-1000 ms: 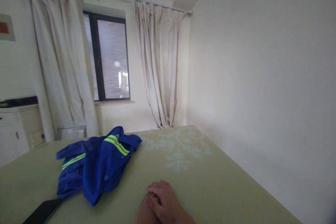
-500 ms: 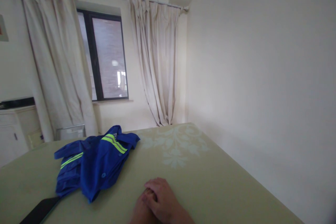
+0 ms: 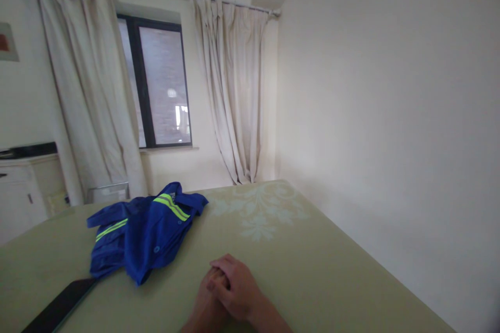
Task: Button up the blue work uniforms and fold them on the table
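My hands are clasped together low in the view, above the green bed surface. My right hand (image 3: 239,285) lies over my left hand (image 3: 207,294), its fingers folded round it. My left hand is closed beneath, with most of its fingers hidden. No object shows in either hand. Ahead and to the left lies a crumpled blue work jacket (image 3: 152,237) with yellow-green and grey reflective stripes and round buttons; neither hand touches it. A flat dark object (image 3: 58,307) with a straight edge lies at the lower left, its far end close to the jacket.
The green surface (image 3: 312,270) bears a pale floral pattern (image 3: 260,218) and runs along a white wall (image 3: 383,114) on the right. Behind it are a dark-framed window (image 3: 164,83), cream curtains (image 3: 238,88) and a white cabinet (image 3: 19,192) at far left.
My clasped hands sit slightly higher and further left in the view, with more of the forearms showing. The camera has tilted and turned a little. The jacket lies as before.
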{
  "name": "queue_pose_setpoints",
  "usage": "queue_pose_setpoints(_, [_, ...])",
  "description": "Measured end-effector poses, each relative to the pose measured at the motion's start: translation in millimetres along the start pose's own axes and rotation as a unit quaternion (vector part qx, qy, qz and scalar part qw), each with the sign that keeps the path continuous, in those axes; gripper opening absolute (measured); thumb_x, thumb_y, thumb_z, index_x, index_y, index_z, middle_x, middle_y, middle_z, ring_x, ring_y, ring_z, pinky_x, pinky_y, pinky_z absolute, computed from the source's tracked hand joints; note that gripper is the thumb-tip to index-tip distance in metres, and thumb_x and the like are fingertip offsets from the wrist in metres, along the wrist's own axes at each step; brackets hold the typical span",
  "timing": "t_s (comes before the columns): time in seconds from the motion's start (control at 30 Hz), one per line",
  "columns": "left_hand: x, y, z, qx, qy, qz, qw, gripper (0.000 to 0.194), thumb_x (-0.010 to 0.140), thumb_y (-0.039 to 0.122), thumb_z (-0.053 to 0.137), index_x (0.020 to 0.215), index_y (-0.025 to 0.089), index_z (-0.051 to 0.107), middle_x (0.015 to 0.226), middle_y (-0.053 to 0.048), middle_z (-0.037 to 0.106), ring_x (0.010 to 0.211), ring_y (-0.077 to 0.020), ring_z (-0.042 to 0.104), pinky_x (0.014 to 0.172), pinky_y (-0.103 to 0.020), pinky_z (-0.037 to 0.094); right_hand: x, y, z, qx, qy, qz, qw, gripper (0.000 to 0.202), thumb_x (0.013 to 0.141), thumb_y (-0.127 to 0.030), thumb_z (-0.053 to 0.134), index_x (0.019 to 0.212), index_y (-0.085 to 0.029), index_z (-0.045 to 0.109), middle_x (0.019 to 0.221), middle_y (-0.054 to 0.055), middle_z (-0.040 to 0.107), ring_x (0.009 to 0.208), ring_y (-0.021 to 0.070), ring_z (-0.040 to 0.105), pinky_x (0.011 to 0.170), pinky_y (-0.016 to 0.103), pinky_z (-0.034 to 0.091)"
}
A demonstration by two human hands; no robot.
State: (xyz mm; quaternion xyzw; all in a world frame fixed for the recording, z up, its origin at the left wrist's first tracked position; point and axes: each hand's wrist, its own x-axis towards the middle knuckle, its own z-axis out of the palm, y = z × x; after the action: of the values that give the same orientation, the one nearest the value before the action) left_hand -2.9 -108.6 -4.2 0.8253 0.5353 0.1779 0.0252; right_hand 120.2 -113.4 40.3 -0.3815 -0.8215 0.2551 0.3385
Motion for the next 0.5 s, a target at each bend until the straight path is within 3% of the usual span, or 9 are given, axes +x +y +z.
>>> queue_pose_setpoints(0.1, [0.7,2.7,-2.8,-0.001,0.012,-0.004,1.0,0.03,0.085,0.015,0.061,0.104,0.031,0.077,0.11,-0.003,0.078,0.105,-0.0243,0.07,0.095,-0.027,0.053,0.7,1.8,2.4,0.001,0.007,0.004,1.0,0.045,0.095,-0.052,0.056,0.128,-0.024,0.066,0.115,0.007,0.069,0.105,0.023,0.065,0.095,0.032,0.047])
queue_pose_setpoints(0.33, [4.5,12.8,-10.9,0.035,-0.048,-0.054,0.997,0.028,0.088,0.023,0.055,0.103,0.027,0.079,0.099,-0.007,0.08,0.086,-0.027,0.075,0.071,-0.031,0.055,-0.8,-1.4,2.6,0.005,0.007,-0.003,1.0,0.043,0.1,-0.052,0.043,0.115,-0.025,0.074,0.107,0.006,0.076,0.099,0.0224,0.069,0.091,0.031,0.048])
queue_pose_setpoints(0.4, [4.5,11.6,-8.3,0.033,-0.04,-0.041,0.998,0.028,0.088,0.027,0.055,0.102,0.028,0.079,0.096,-0.006,0.08,0.083,-0.0256,0.074,0.069,-0.029,0.053,-0.8,-1.2,2.0,0.004,0.01,-0.007,1.0,0.045,0.1,-0.053,0.042,0.113,-0.025,0.075,0.107,0.006,0.077,0.099,0.0223,0.07,0.09,0.031,0.048])
queue_pose_setpoints(0.5, [4.7,7.0,0.3,0.02,0.016,0.0,1.0,0.024,0.085,0.028,0.058,0.096,0.027,0.079,0.086,-0.005,0.079,0.074,-0.0221,0.072,0.064,-0.026,0.051,-0.6,1.8,1.4,-0.005,0.019,-0.019,1.0,0.052,0.102,-0.057,0.035,0.107,-0.026,0.077,0.101,0.005,0.078,0.094,0.0216,0.071,0.087,0.03,0.048])
